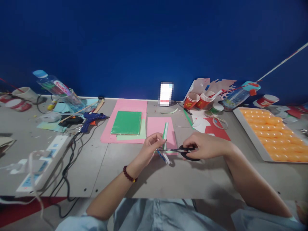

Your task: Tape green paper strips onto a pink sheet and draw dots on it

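Observation:
My right hand (pixel 198 146) grips black-handled scissors (pixel 190 153), their blades pointing left. A narrow green-and-white strip (pixel 166 131), which looks like paper, is pinched between the fingers of my left hand (pixel 154 144). The scissor blades cross the strip just below those fingertips; whether they touch it I cannot tell. Below the blades hangs a curled white and blue piece (pixel 165 158). Under both hands lies a pink sheet (pixel 160 125). Left of it, a green pack of paper (pixel 126 122) rests on a larger pink sheet (pixel 108 136).
A blue glue gun (pixel 92 119), a power strip (pixel 45 165) and cables occupy the left. Bottles, red paper cups (pixel 192 102) and red and white paper scraps (pixel 218 130) stand or lie at the back right. A tray of orange balls (pixel 271 134) sits far right. A blurred phone-like screen (pixel 166 94) leans against the blue wall.

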Motion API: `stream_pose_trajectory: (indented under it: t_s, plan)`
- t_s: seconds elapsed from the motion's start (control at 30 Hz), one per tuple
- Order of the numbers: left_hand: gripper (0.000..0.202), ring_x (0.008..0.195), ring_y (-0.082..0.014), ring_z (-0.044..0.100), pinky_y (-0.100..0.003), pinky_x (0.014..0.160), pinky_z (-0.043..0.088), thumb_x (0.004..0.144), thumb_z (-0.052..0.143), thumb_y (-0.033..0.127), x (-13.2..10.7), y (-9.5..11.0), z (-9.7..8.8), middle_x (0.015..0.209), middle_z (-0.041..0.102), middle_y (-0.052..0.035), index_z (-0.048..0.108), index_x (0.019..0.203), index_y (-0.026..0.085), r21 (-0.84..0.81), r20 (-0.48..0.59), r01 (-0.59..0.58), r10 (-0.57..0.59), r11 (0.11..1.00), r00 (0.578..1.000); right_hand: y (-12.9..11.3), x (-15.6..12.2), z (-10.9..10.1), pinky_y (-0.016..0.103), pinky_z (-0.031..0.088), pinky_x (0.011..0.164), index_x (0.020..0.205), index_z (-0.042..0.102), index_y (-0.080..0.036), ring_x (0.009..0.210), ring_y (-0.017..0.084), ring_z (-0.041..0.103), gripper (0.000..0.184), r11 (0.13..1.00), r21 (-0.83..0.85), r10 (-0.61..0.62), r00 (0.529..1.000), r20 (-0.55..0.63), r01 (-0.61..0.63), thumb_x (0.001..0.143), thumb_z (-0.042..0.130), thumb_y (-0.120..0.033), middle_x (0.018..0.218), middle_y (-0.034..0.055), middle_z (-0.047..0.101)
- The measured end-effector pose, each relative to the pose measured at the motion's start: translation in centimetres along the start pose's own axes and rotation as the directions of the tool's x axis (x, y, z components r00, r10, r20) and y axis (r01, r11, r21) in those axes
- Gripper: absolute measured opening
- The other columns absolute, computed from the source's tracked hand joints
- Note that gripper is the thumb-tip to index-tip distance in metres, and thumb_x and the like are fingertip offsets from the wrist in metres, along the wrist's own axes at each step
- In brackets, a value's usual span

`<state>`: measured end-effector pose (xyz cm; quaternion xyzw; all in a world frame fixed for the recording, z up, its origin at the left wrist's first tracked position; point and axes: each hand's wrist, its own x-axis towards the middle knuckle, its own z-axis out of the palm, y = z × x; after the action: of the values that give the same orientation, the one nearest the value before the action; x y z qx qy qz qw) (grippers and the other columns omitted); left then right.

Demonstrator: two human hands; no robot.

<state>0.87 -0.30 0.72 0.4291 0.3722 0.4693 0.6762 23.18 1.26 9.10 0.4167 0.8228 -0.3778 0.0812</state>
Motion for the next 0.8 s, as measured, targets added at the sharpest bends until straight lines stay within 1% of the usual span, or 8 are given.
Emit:
stream_pose_trajectory:
  t_s: [0.27, 0.43, 0.6, 0.8]
  plan:
    - [0.033, 0.066, -0.011, 0.04, -0.025, 0.062, 0.033, 0.069, 0.074, 0.039, -0.04, 0.11, 0.1, 0.073, 0.043, 0.0018, 0.05, 0.06, 0.017, -0.001, 0.003, -0.005, 0.005, 1.0, 1.0, 0.12, 0.02, 0.02, 0.024, 0.025, 0.049, 0.072, 0.067, -0.019, 0.052, 0.011, 0.045, 0.021, 1.0, 0.0, -0.006, 1.0, 0.007, 0.006, 0.08, 0.054, -0.032, 0.057, -0.0018, 0.056]
    - [0.035, 0.066, -0.0112, 0.041, -0.025, 0.062, 0.034, 0.068, 0.075, 0.041, -0.13, 0.26, 0.17, 0.073, 0.043, 0.0017, 0.051, 0.06, 0.017, -0.005, -0.005, 0.001, -0.001, 1.0, 1.0, -0.02, 0.01, -0.08, 0.024, 0.024, 0.049, 0.072, 0.068, -0.018, 0.052, 0.011, 0.045, 0.021, 1.0, 0.013, -0.009, 1.0, 0.007, 0.009, 0.08, 0.054, -0.031, 0.057, -0.0013, 0.056]
    - [0.033, 0.068, -0.0118, 0.042, -0.025, 0.063, 0.034, 0.069, 0.074, 0.039, -0.06, 0.05, 0.05, 0.075, 0.044, 0.001, 0.051, 0.061, 0.017, 0.0, 0.002, -0.005, 0.005, 1.0, 1.0, 0.17, 0.04, -0.07, 0.024, 0.025, 0.049, 0.072, 0.069, -0.019, 0.052, 0.011, 0.045, 0.021, 1.0, 0.01, -0.02, 1.0, 0.007, 0.02, 0.08, 0.054, -0.031, 0.056, -0.0015, 0.056]
    - [0.036, 0.067, -0.0124, 0.042, -0.026, 0.062, 0.034, 0.066, 0.075, 0.042, -0.03, 0.13, 0.09, 0.074, 0.044, 0.0007, 0.05, 0.06, 0.018, 0.01, -0.013, -0.004, 0.004, 1.0, 1.0, 0.28, 0.05, -0.05, 0.024, 0.025, 0.049, 0.073, 0.068, -0.018, 0.053, 0.011, 0.046, 0.022, 0.999, 0.029, -0.021, 1.0, 0.021, 0.02, 0.081, 0.053, -0.032, 0.057, -0.0013, 0.056]
